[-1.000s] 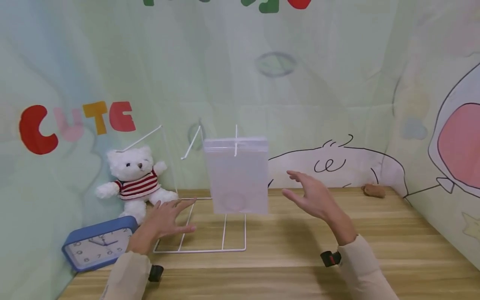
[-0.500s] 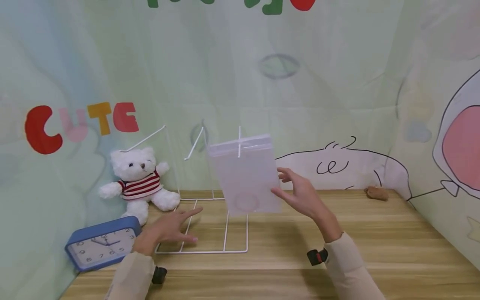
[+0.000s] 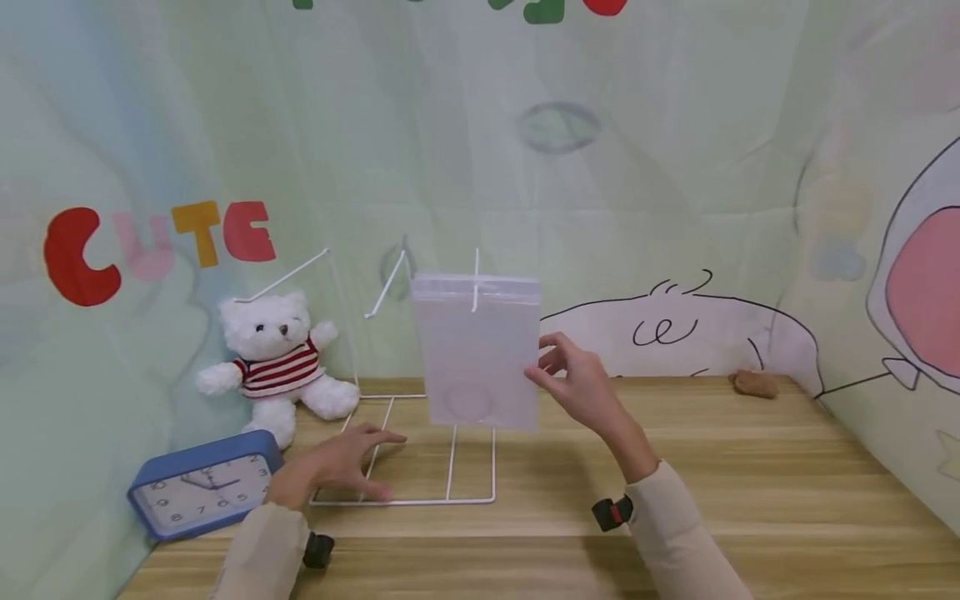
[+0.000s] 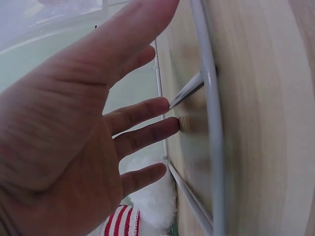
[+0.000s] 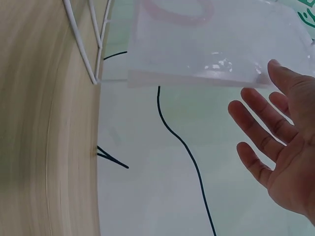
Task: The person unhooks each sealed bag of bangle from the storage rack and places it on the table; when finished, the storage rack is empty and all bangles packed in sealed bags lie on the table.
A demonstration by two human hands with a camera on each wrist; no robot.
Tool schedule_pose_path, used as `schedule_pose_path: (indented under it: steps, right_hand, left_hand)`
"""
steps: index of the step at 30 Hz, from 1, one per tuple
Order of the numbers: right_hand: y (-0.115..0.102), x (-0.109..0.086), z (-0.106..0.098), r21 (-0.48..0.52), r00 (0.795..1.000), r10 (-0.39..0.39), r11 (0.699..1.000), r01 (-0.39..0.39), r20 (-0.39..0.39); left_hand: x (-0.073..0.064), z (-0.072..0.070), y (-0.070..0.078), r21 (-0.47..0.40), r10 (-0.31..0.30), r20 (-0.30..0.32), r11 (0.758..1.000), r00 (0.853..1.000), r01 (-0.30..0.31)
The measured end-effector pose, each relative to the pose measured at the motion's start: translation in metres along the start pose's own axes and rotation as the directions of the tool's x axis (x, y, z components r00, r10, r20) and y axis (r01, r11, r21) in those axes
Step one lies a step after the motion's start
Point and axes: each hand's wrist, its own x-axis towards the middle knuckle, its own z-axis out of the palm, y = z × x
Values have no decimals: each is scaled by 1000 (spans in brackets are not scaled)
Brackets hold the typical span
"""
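Observation:
A translucent plastic zip bag (image 3: 480, 358) with a faint round print hangs from the right hook of a white wire rack (image 3: 492, 467). At its right edge is my right hand (image 3: 585, 387), thumb over the front, part of the index finger behind the edge. In the right wrist view the bag's edge (image 5: 197, 77) passes by the thumb, and the visible fingers are spread loosely. My left hand (image 3: 333, 467) is over the left part of the rack's base, holding nothing. Its fingers (image 4: 142, 135) are apart in the left wrist view.
A white teddy bear (image 3: 277, 358) in a striped sweater sits behind the rack's left side. A blue clock (image 3: 202, 487) stands at the left. A small brown object (image 3: 753, 383) lies far right on the wooden table (image 3: 720, 467). A printed cloth hangs behind.
My right hand has moved left to the bag's edge. The bag swung right and tilted, then came back to hanging nearly straight. My left hand has lowered a little.

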Motion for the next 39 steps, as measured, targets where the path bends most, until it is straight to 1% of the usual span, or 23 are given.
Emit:
schedule_pose_path:
  steps: [2, 4, 5, 10, 18, 23, 28, 32, 34, 36, 39]
  right_hand:
    - [-1, 0, 3, 2, 1000, -11, 1000, 11, -1]
    - [-3, 0, 5, 15, 1000, -14, 1000, 14, -2]
    - [-3, -1, 6, 20, 1000, -14, 1000, 14, -4]
    - [-3, -3, 8, 23, 1000, -13, 1000, 13, -16]
    - [0, -4, 5, -20, 996, -45, 999, 43, -76]
    - [1, -5, -1, -11, 993, -56, 998, 55, -101]
    - [2, -3, -5, -8, 993, -50, 999, 49, -108]
    - [2, -3, -7, -1, 993, -35, 999, 35, -116]
    - [2, -3, -9, 3, 993, -26, 1000, 27, -115]
    - [1, -4, -10, 12, 994, -21, 1000, 23, -109]
    - [1, -4, -14, 11, 993, -19, 1000, 20, -113]
  left_hand:
    - [-1, -1, -2, -2, 4, 13, 1000, 1000, -4]
    - [-2, -1, -3, -22, -8, 32, 1000, 999, 9]
    - [-3, -1, -3, -40, -22, 43, 999, 999, 24]
    - [-7, -1, -4, -53, -75, 76, 995, 994, 79]
    - [-10, 2, -8, -14, -100, 64, 995, 993, 101]
    - [-11, 3, -10, 22, -114, 49, 993, 992, 113]
    - [-11, 2, -7, 58, -133, 25, 990, 991, 131]
    - [-9, 1, -7, 84, -166, 30, 983, 986, 163]
    - [-9, 1, -7, 62, -192, 53, 980, 980, 189]
    - [-9, 1, -8, 15, -213, 84, 977, 973, 213]
    - [-9, 1, -10, -52, -218, 118, 973, 969, 225]
